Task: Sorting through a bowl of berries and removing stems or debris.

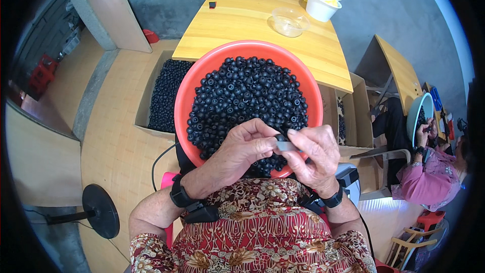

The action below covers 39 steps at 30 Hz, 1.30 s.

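Head camera: 2 hands met over a red basin (202, 78) of black beads (242, 96). The left hand (242, 149) pinched 1 bead (279, 137); the right hand (313, 156) pinched a grey tube (286, 146) touching it.

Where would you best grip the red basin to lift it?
Probably by its rim at the left and right sides, one hand each. The basin is wide, round and heaped with black beads, and the rim is its only bare edge.
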{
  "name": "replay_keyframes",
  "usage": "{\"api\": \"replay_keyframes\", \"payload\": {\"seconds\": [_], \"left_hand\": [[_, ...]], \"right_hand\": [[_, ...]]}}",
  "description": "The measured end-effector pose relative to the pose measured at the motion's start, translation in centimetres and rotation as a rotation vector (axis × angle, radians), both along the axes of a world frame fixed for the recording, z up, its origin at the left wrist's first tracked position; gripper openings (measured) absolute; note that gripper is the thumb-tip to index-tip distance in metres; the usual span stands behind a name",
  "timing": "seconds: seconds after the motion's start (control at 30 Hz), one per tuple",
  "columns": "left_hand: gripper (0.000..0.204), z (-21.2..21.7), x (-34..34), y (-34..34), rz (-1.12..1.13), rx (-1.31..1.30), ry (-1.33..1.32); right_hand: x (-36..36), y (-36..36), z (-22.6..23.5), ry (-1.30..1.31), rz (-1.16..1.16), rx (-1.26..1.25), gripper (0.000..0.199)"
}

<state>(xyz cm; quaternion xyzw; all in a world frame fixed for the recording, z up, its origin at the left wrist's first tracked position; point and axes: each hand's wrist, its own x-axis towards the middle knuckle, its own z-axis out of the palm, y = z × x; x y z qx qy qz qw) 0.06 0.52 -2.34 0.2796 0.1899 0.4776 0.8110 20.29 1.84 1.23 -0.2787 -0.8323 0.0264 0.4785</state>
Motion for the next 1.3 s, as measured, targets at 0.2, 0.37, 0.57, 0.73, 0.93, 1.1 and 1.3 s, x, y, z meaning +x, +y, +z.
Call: {"api": "replay_keyframes", "payload": {"seconds": [0.2, 0.37, 0.57, 0.73, 0.93, 1.1, 1.3], "left_hand": [[0.009, 0.0, 0.5, -0.2, 0.015, 0.004, 0.011], [0.009, 0.2, 0.5, -0.1, 0.002, 0.000, -0.002], [0.010, 0.2, 0.4, -0.1, -0.003, 0.010, 0.020], [0.011, 0.1, 0.3, -0.1, -0.017, 0.008, 0.022], [0.010, -0.1, 0.6, -0.1, 0.055, 0.049, 0.059], [0.011, -0.1, 0.5, -0.1, 0.088, 0.004, 0.075], [0.010, 0.6, 0.7, -0.2, 0.156, 0.119, 0.113]], "right_hand": [[-0.1, -0.1, -0.5, -0.084, 0.020, 0.080, 0.047], [0.1, -0.4, -0.6, -0.116, 0.007, 0.108, 0.045], [0.3, -0.4, -0.6, -0.104, 0.030, 0.089, 0.043], [0.3, -0.5, -0.7, -0.107, 0.030, 0.064, 0.040], [0.0, 0.2, -0.6, 0.087, 0.030, -0.157, 0.035], [-0.1, 0.2, -0.9, 0.111, 0.039, -0.230, 0.032], [-0.1, 0.3, -0.7, 0.126, 0.055, -0.261, 0.033]]}}
